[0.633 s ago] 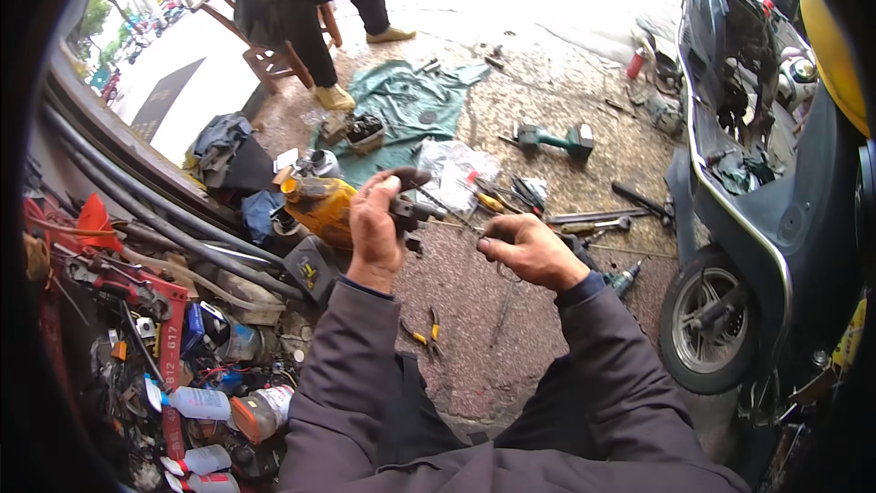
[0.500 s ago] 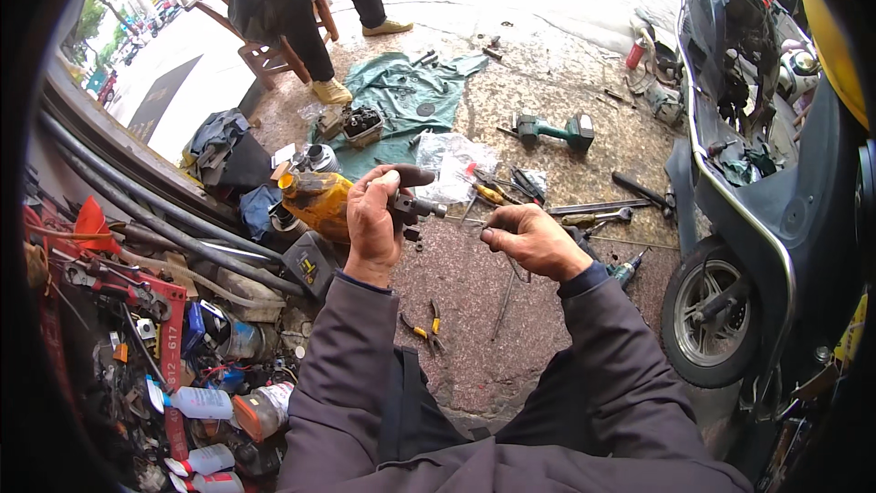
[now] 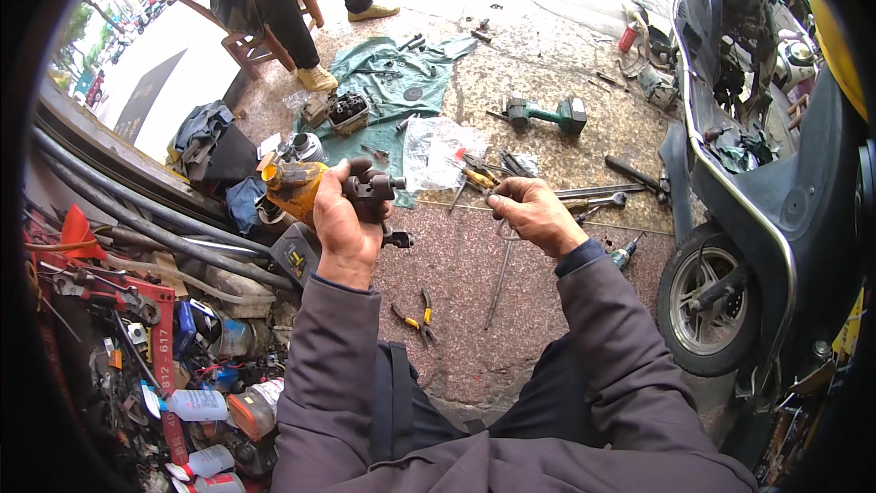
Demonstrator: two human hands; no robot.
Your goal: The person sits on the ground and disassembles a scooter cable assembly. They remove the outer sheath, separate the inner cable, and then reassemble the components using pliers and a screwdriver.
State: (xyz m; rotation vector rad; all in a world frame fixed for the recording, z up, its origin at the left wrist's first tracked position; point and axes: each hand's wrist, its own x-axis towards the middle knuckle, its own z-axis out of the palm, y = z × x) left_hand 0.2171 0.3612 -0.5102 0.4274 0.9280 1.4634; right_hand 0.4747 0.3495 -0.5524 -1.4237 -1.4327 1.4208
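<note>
My left hand is closed around a dark metal engine part with a stubby shaft end pointing right. Another dark metal end shows below the fingers; whether it belongs to the same part I cannot tell. Apart from it, to the right, my right hand pinches thumb against forefinger on something too small to name. Below that hand a thin metal rod slants over the stone paving. Yellow-and-black pliers lie between my knees, jaws toward me.
A green cloth bears small parts and a parts tray. Beyond my hands lie a cordless power tool and a yellow jug. A partly stripped scooter stands right, cluttered bottles left. A person sits at far left.
The left hand has turned and shifted left and down, showing more of the metal part. The gap between my hands has widened. The right hand, still pinched, has risen slightly.
</note>
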